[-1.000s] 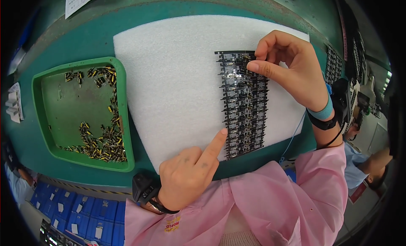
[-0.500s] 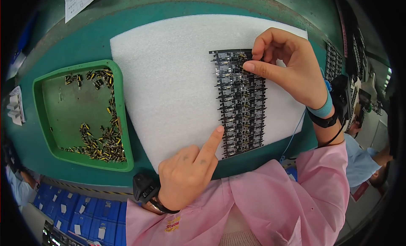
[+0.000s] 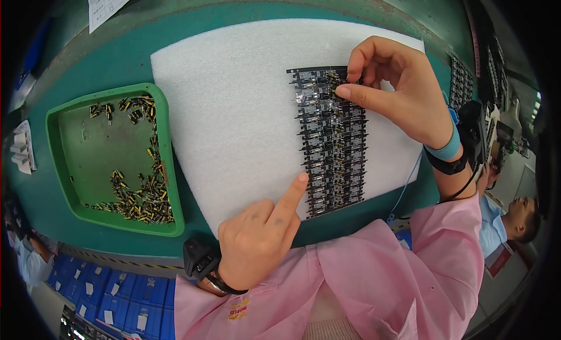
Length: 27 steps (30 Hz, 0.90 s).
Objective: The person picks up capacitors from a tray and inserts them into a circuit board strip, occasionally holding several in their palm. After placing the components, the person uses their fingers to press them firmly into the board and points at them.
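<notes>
At far left I see white plastic parts (image 3: 22,152) on the green tabletop (image 3: 111,65). Next comes a green plastic tray (image 3: 170,135), with yellow-and-black leaded capacitors (image 3: 151,202) heaped mostly along its right and lower sides. Right of it I have a white foam sheet (image 3: 234,118). Over its lower edge, the left hand (image 3: 255,240) points its index finger at the left edge of a black circuit-board panel (image 3: 333,153); the other fingers curl under, and I can't tell whether they hold anything. The panel lies on the foam, right of centre. At its upper end, the right hand (image 3: 412,100) brings thumb and forefinger tips close together; whether they pinch a component, I can't make out. A blue wristband (image 3: 446,147) circles that wrist. Further right lie more populated boards (image 3: 460,85).
</notes>
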Tool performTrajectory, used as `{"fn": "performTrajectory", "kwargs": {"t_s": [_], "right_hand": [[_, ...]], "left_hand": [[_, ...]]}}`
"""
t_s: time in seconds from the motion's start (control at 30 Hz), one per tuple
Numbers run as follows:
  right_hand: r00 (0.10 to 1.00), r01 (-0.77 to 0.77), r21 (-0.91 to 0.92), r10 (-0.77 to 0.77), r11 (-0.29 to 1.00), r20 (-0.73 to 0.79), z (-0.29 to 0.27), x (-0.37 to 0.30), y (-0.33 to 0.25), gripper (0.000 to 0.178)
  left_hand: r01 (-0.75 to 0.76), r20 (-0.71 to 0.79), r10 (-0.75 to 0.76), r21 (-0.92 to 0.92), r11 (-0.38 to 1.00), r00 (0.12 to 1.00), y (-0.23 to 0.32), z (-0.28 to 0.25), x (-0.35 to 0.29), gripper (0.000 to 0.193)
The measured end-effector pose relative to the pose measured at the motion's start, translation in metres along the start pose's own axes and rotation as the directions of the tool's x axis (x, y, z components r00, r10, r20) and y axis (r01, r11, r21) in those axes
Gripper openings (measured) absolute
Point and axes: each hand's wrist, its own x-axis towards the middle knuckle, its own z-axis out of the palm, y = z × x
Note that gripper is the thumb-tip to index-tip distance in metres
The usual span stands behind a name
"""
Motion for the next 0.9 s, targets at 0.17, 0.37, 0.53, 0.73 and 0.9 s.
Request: {"fn": "performTrajectory", "kwargs": {"t_s": [0.17, 0.37, 0.53, 0.73, 0.9], "right_hand": [[1.000, -0.016, -0.008, 0.016, 1.000, -0.003, -0.003, -0.002, -0.003, 0.020], [1.000, 0.011, -0.020, -0.011, 1.000, 0.013, -0.017, -0.006, -0.004, 0.021], [1.000, 0.020, 0.106, -0.020, 0.994, -0.008, -0.038, -0.017, 0.001, 0.020], [0.996, 0.051, 0.112, -0.043, 0.992, -0.078, -0.061, -0.045, -0.002, 0.014], [0.870, 0.416, -0.390, -0.485, 0.821, -0.092, -0.059, -0.064, -0.005, 0.022]], "left_hand": [[-0.012, 0.010, 0.012, 0.009, 1.000, 1.000, 0.002, -0.001, 0.003, 0.057], [-0.004, -0.007, 0.004, 0.003, 1.000, 1.000, 0.019, 0.000, 0.007, 0.055], [0.003, -0.008, -0.003, 0.011, 1.000, 1.000, 0.040, -0.001, 0.014, 0.053], [-0.002, -0.025, 0.002, 0.014, 1.000, 1.000, 0.061, -0.001, 0.016, 0.052], [0.015, -0.063, -0.015, 0.006, 1.000, 0.998, 0.074, -0.001, 0.012, 0.052]]}}
